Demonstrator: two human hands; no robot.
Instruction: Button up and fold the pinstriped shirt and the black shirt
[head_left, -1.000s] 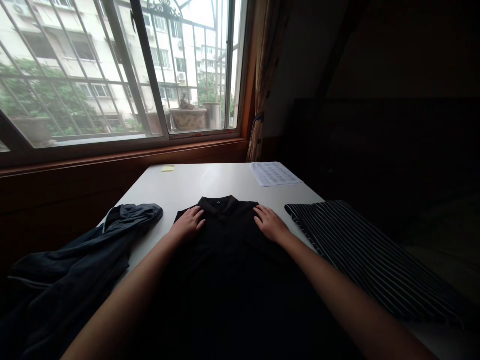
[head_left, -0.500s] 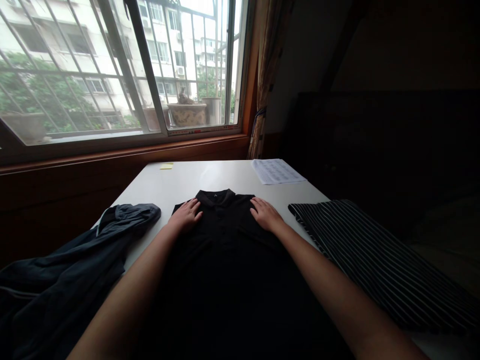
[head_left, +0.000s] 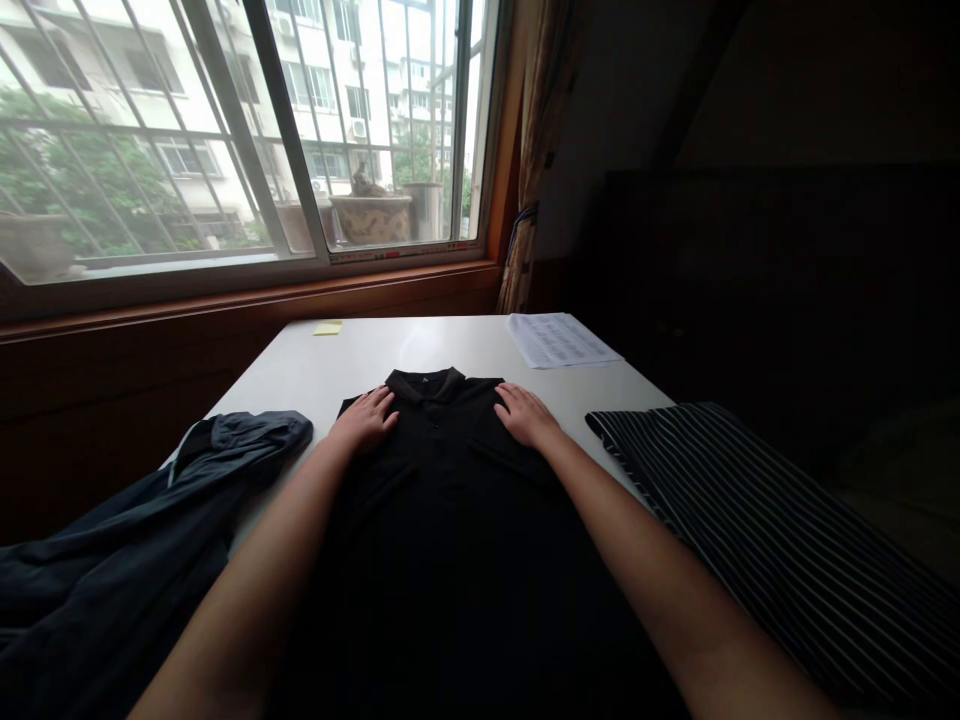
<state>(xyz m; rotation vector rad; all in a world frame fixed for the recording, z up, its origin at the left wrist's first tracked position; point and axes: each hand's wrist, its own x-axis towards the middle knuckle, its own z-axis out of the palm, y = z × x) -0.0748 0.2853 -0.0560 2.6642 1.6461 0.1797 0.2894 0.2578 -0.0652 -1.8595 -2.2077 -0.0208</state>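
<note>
A black polo shirt lies spread face up on the white table, its collar at the far end. My left hand rests flat on the shirt's left shoulder area, fingers stretched toward the collar. On the opposite shoulder lies my right hand, also flat with fingers extended. Neither hand grasps the cloth. The lower part of the shirt is too dark to make out, and it blends into the shadow between my forearms.
A crumpled dark blue-grey garment hangs over the table's left side. Striped black cloth lies along the right. Toward the back are printed papers and a yellow sticky note. Behind stand a barred window and a curtain.
The camera view has shifted slightly. Both hands and the collar now appear a little higher and farther left in the picture; the hands stay flat on the shirt's shoulders.
</note>
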